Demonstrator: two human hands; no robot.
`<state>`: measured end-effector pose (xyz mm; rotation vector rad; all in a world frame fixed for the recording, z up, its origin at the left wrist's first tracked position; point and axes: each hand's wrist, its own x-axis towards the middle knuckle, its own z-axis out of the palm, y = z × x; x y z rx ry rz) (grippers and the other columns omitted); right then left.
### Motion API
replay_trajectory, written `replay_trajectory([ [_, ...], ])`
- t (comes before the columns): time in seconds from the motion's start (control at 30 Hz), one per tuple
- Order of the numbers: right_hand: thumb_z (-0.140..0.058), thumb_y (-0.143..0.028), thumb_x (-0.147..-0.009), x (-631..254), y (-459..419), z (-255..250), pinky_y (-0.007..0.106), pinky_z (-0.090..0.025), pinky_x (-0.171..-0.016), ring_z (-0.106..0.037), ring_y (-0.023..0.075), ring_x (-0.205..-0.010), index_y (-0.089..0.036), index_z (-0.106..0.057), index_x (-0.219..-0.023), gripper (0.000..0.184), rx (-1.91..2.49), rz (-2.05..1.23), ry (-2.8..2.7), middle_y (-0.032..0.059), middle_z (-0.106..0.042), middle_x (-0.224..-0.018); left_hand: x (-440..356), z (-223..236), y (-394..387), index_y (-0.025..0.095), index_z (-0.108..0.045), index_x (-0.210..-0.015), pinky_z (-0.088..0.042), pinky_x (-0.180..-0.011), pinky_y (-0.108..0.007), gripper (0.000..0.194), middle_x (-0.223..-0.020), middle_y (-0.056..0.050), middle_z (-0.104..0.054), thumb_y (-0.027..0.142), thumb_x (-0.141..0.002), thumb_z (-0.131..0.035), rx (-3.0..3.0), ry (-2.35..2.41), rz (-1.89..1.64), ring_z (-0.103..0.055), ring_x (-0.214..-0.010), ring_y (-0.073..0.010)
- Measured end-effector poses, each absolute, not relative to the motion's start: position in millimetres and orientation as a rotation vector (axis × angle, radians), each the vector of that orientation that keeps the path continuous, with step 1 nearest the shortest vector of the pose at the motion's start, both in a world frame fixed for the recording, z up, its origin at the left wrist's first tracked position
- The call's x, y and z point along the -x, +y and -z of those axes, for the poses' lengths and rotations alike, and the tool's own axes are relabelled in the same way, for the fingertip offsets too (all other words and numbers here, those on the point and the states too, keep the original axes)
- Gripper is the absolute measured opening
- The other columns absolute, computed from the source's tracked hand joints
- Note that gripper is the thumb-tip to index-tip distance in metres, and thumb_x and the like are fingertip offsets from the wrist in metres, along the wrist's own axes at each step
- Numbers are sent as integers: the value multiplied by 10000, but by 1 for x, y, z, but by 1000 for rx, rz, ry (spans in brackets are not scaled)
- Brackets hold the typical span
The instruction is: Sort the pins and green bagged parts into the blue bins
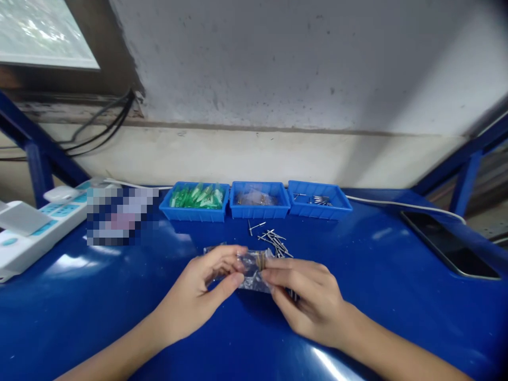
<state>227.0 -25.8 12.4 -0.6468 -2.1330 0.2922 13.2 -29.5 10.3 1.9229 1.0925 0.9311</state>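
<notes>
Both hands meet over the middle of a blue table (377, 296). My left hand (198, 296) pinches one end of a small clear plastic bag (251, 271) between thumb and fingers. My right hand (313, 301) grips the other end of the same bag, fingers closed. A small brownish piece shows through the bag near my right fingertips. Just behind the bag lies a loose heap of thin metal pins (273, 241).
Three blue trays stand in a row at the back: one with green parts (196, 200), one with small brownish parts (259, 202), one with metal pins (319, 203). A white power strip (35, 227) lies at the left, a dark phone (448, 243) at the right, a white cable along the back.
</notes>
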Motion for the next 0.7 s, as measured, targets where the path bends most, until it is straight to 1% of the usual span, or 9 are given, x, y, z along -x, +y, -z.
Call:
replay_trajectory([
  [0.07,-503,-54,-816,-228,-23,-13,304,-552,-826,-626,162,-1012,-200,-557,-1062,291,673,-306,-2167,87,-661,-1073,-14,-18,-23,226,-594,-917,-539,-604,-206,86,-762,18,-675,229,-857,-532,-2087,1168,-978,-649,-650,-118],
  [0.13,-506,-90,-830,-229,-20,-12,351,-525,-885,-587,188,-1077,-197,-554,-1089,285,774,-310,-2135,108,-613,-1154,-17,-31,-6,212,-602,-826,-515,-596,-210,66,-719,26,-661,225,-844,-540,-2326,1326,-1102,-625,-616,-111],
  [0.23,-532,-150,-833,-234,-14,-11,399,-502,-895,-558,221,-1084,-202,-556,-1099,272,910,-279,-2054,122,-565,-1166,-29,-51,29,191,-623,-912,-510,-680,-254,165,-786,-13,-665,227,-877,-465,-2663,1514,-1195,-630,-700,-140],
  [0.3,-543,-174,-831,-237,-12,-10,402,-500,-876,-556,225,-1050,-192,-575,-1073,245,947,-259,-2045,124,-542,-1136,-38,-56,47,145,-605,-1040,-504,-752,-311,243,-923,-74,-661,219,-895,-424,-2862,1583,-993,-634,-830,-195],
  [0.4,-544,-184,-836,-240,-10,-10,374,-500,-844,-555,205,-996,-174,-596,-1036,207,966,-267,-2060,115,-526,-1091,-39,-47,45,112,-439,-1292,-472,-868,-384,453,-1207,-143,-549,297,-880,-476,-2966,1511,-610,-542,-1080,-278],
  [0.5,-541,-184,-841,-240,-10,-11,349,-490,-835,-538,193,-995,-156,-605,-1021,194,955,-289,-2088,107,-527,-1058,-16,-29,20,198,-466,-1271,-450,-911,-386,421,-1214,-92,-552,389,-898,-438,-2811,1489,-421,-535,-1089,-246],
  [0.57,-536,-183,-845,-239,-10,-10,341,-482,-832,-534,187,-988,-148,-611,-1011,186,950,-322,-2112,101,-531,-1034,6,-20,6,219,-483,-1249,-465,-882,-372,484,-1203,-84,-558,490,-847,-491,-2654,1508,-318,-536,-1091,-255],
  [0.63,-530,-185,-849,-238,-10,-8,336,-477,-823,-535,180,-968,-144,-619,-1001,180,955,-370,-2127,96,-533,-1014,24,-16,2,231,-543,-1154,-482,-820,-350,435,-1137,-66,-588,503,-814,-535,-2525,1526,-234,-580,-1009,-245],
  [0.7,-527,-187,-853,-236,-9,-6,332,-474,-812,-535,176,-951,-142,-625,-994,178,959,-407,-2137,93,-536,-998,31,-15,4,232,-575,-1044,-490,-706,-307,313,-999,-37,-630,452,-823,-540,-2399,1586,-219,-622,-847,-203],
])
